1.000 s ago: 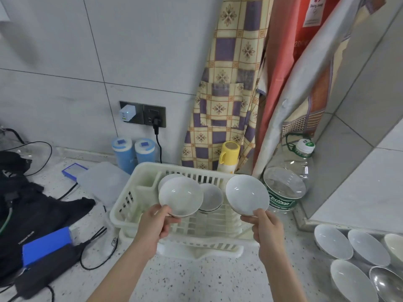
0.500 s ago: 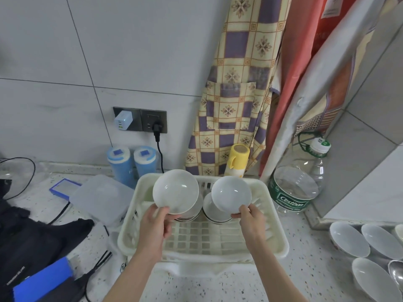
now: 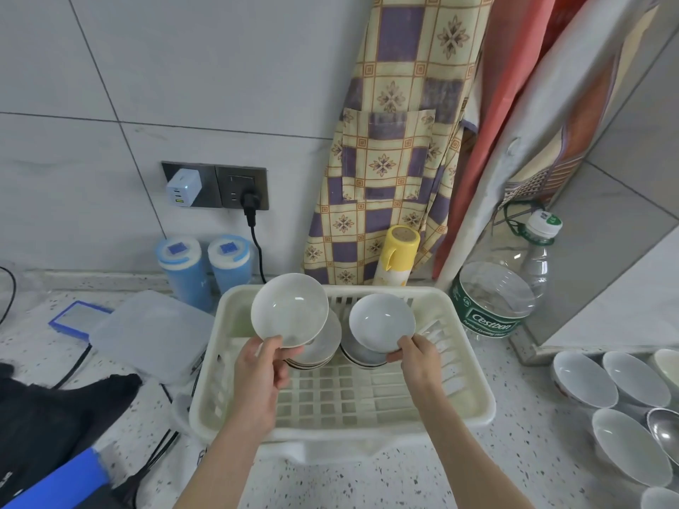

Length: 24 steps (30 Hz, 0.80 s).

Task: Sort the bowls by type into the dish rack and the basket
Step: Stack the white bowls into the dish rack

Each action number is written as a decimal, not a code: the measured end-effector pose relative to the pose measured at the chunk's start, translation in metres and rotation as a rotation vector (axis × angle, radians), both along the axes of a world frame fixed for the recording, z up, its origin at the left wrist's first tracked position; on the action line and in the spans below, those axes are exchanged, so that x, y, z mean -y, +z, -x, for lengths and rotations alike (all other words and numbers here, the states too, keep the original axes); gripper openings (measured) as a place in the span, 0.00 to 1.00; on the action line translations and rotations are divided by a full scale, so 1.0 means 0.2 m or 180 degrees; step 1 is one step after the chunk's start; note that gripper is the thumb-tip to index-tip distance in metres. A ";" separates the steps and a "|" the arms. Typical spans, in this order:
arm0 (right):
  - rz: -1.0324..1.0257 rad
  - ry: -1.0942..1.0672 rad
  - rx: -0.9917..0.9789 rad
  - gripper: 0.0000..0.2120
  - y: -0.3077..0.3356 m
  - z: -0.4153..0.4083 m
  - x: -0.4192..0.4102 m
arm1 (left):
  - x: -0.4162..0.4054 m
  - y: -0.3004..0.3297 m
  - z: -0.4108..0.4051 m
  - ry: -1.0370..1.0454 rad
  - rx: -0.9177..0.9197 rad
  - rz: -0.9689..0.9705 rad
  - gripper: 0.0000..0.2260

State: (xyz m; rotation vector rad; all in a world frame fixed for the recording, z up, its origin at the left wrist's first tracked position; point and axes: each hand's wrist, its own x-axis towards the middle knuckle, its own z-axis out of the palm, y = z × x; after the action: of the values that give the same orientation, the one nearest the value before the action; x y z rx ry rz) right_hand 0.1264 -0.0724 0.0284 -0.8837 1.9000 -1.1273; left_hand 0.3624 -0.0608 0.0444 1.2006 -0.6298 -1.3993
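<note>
Both bowls have come further in over the dish rack [image 3: 474, 394] since a second ago, when the right one was still out past its right edge; they now sit lower and closer together, right above bowls already racked. Left hand [image 3: 259, 380] pinches the larger white bowl [image 3: 289, 310] by its lower rim, thumb on the inside, bowl tipped up on edge with its hollow facing the person. It sits just in front of a stack of bowls [image 3: 319, 349] leaning in the rack's back left; contact between them can't be told. Right hand [image 3: 419, 365] holds the smaller white bowl [image 3: 382, 322] the same way, fingers closed on the lower rim, tilted, directly over another bowl [image 3: 362, 356] standing in the rack. Rack is cream plastic, slatted floor, front half bare, resting on the speckled counter [image 3: 367, 483]. More bowls [image 3: 584, 380] sit grouped at the right edge of the counter, well apart from the rack, one metal bowl [image 3: 665, 435] among them. No basket clearly made out. Behind the rack: yellow-capped spray can [image 3: 397, 255], big water bottle [image 3: 503, 288], two blue canisters [image 3: 205, 270]. Clear plastic lid [image 3: 150, 332] lies just left of the rack.
</note>
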 end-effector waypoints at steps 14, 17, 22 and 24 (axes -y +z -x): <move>-0.0262 0.0241 -0.0131 0.08 -0.02 -0.01 0.01 | -0.01 0.01 0.00 -0.0060 -0.0104 -0.0004 0.09; -0.0250 0.0275 -0.0202 0.06 -0.01 -0.01 0.01 | -0.01 0.02 0.00 -0.0041 -0.0110 -0.0039 0.09; -0.0254 0.0532 -0.0506 0.16 0.00 -0.03 0.00 | 0.00 0.02 0.01 -0.0022 -0.0105 -0.0096 0.09; -0.0294 0.0527 -0.0538 0.17 -0.01 -0.03 0.00 | 0.00 0.02 0.01 -0.0002 -0.0103 -0.0120 0.08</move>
State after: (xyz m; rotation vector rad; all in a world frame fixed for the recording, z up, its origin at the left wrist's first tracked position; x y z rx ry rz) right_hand 0.1330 -0.0726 0.0274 -1.0913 1.9565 -0.8830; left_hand 0.3609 -0.0601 0.0485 1.2053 -0.5835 -1.4341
